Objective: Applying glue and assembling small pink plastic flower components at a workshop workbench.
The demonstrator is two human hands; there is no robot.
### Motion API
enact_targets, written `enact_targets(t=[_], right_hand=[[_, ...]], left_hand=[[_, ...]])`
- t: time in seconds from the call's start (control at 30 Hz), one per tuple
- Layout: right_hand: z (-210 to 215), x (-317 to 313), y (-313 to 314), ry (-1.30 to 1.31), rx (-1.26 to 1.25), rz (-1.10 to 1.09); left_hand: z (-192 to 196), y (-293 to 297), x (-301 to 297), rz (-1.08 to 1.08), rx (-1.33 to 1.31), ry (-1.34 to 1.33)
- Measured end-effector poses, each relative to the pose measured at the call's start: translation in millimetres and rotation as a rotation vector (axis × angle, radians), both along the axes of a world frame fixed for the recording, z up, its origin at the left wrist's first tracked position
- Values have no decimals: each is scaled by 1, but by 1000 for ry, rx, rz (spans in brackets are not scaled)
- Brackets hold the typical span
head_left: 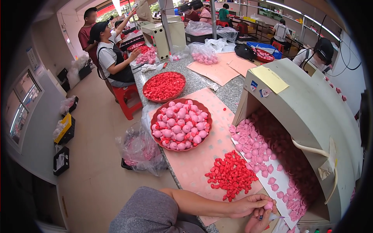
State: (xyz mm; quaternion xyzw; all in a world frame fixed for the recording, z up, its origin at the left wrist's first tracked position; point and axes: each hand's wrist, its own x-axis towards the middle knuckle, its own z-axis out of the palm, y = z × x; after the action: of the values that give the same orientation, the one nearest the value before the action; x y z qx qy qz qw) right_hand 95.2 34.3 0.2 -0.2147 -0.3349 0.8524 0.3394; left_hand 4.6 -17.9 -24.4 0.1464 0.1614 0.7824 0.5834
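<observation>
- The left hand (pixel 244 206) has its thumb and forefinger drawn nearly together, pinching a small pink piece (pixel 268 205) at the fingertips.
- The right hand (pixel 259 223) sits just below, its fingers curled closely around a small pale tool (pixel 275 216) with a narrow tip; how each finger rests on it is too small to tell.
- The pink piece lies between the two hands, at the ends of the left fingers and just above the pale tool; whether the right fingers also touch it cannot be told.
- It is rounded, smooth and plain pink, its lower side partly hidden by the fingers.
- Just beyond the left hand, a loose pile of glossy red pieces (pixel 232 176) lies on a pink sheet (pixel 190 167).
- Beside the hands, more pink pieces (pixel 254 149) are strewn over a white sheet (pixel 280 209) at the mouth of a pale grey cabinet (pixel 307 105).
- Farther up the table stands a red bowl (pixel 210 123) heaped with pink balls and red bits.
</observation>
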Motion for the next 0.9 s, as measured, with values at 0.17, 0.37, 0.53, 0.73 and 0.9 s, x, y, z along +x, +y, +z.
enact_targets(t=[0.17, 0.37, 0.53, 0.73, 0.9], right_hand=[[9, -3, -4, -20, 22, -31], [-4, 0, 1, -15, 11, -25], [-9, 1, 3, -8, -5, -7], [-1, -1, -1, -31, -5, -21], [-4, 4, 1, -40, 5, 3]], left_hand=[[4, -1, -2, -8, -26, 17], [1, -3, -7, -68, 94, 42], [14, -5, -5, 7, 19, 42], [17, -7, -4, 16, -5, 29], [9, -6, -2, 17, -13, 10]])
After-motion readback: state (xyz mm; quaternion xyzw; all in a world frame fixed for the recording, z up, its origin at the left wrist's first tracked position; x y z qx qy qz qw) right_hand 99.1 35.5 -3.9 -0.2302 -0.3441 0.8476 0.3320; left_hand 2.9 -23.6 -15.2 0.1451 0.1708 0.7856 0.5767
